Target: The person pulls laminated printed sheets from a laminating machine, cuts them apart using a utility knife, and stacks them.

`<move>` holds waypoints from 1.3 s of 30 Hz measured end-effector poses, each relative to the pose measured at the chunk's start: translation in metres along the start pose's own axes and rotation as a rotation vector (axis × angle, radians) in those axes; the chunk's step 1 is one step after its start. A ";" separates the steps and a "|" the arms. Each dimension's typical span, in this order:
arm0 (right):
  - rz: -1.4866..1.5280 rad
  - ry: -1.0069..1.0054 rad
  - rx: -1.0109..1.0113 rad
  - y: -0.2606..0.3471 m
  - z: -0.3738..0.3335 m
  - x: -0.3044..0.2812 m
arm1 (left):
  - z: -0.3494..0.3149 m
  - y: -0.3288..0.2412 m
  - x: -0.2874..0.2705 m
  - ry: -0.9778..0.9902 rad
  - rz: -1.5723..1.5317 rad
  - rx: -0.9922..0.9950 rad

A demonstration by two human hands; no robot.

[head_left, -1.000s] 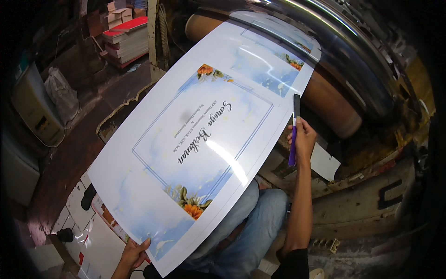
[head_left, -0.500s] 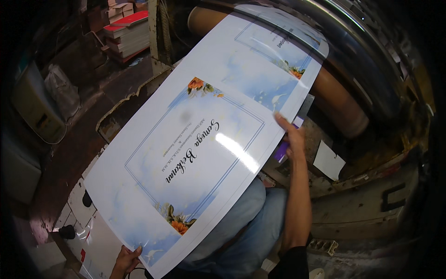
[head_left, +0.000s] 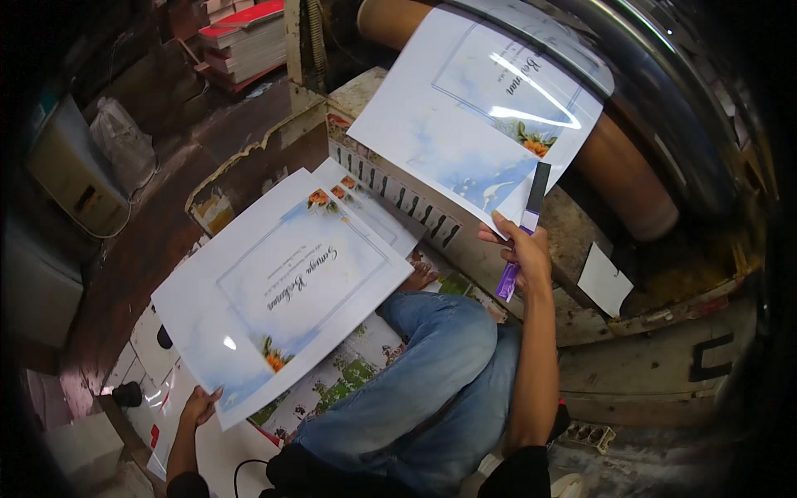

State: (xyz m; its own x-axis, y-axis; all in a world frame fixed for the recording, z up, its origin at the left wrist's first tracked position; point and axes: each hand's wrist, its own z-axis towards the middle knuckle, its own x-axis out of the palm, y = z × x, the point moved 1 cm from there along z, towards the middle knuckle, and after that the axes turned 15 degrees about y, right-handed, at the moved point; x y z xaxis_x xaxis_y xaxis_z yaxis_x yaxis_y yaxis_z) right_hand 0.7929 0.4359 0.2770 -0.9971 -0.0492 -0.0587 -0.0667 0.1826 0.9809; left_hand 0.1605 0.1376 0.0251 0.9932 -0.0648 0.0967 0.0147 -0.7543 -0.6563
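A glossy sheet printed with blue sky, orange flowers and black script (head_left: 286, 278) slants across the left of my lap. My left hand (head_left: 199, 407) pinches it at its lower left corner. In my right hand (head_left: 526, 256) is a purple cutter knife (head_left: 507, 284), its dark end pointing up and away from me. The fingers of that hand are at the lower edge of a second, matching printed sheet (head_left: 415, 116), which hangs from the machine's rollers at the top. A gap lies between the two sheets.
Beyond the second sheet run a shiny metal roller (head_left: 664, 83) and a brown roller (head_left: 631, 178). Several similar prints (head_left: 378, 217) lie partly under the held sheet. A white card (head_left: 604, 280) rests at right. Red-covered stacks (head_left: 245, 46) stand at far left.
The single long sheet is now two separate pieces. My left hand has shifted left and up with the lower piece. The cutter knife now shows more fully in my right hand.
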 end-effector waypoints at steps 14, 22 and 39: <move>0.080 0.054 -0.122 0.024 -0.067 0.040 | 0.164 -0.021 0.169 -1.063 0.817 0.298; 0.035 0.342 -0.099 0.039 -0.098 0.073 | 0.193 -0.027 0.177 -0.544 0.400 0.458; 0.244 0.440 0.192 -0.024 -0.163 0.116 | 0.113 -0.168 0.259 0.381 0.451 0.479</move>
State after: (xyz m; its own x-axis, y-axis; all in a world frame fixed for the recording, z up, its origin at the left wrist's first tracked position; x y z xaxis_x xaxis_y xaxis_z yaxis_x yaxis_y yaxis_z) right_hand 0.6845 0.2656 0.2768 -0.8772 -0.3824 0.2904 0.1183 0.4141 0.9025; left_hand 0.4280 0.3214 0.0756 0.8076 -0.5863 -0.0638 -0.2489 -0.2408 -0.9381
